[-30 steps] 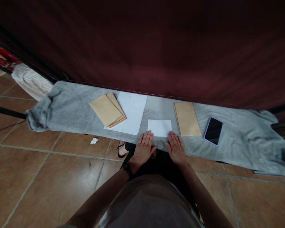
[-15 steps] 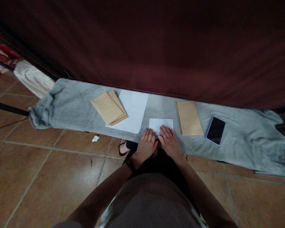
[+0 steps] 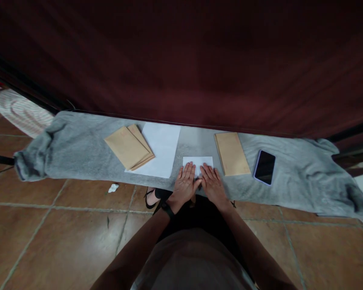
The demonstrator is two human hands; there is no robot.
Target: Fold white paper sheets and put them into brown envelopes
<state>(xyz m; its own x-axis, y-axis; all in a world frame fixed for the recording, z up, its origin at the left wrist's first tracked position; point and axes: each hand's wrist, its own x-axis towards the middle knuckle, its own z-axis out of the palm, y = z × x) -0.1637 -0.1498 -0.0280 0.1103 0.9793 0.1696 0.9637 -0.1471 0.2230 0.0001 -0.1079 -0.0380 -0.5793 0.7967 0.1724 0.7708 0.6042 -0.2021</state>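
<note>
So the left hand (image 3: 185, 186) and right hand (image 3: 212, 184) are both flat, fingers out, gripping nothing, just resting on the small white paper (image 3: 197, 160) at the near edge of the cloth-covered tabletop (image 3: 296, 169). My read: that piece is already folded down, can't tell for sure tho. The large white paper (image 3: 166, 149) lies unfolded, and both kraft envelope piles, left (image 3: 127, 147) and right (image 3: 232, 155), sit untouched
</note>
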